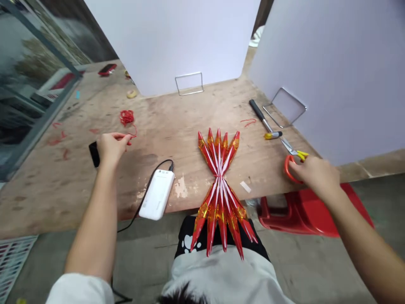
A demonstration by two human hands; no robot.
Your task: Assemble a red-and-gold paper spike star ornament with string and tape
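Note:
My left hand pinches a thin red string, which runs back to a loose tangle on the wooden table. My right hand closes on the orange-red handle of a pair of scissors, whose blades point up and left. A bundle of red and gold foil spikes, gathered at the waist, lies between my hands and overhangs the near table edge. A black object sits partly hidden just behind my left hand.
A white power bank with a black cable lies near the table edge. A black-handled tool and a yellow-capped marker lie beyond the scissors. Wire stands prop white panels. A red stool stands below right.

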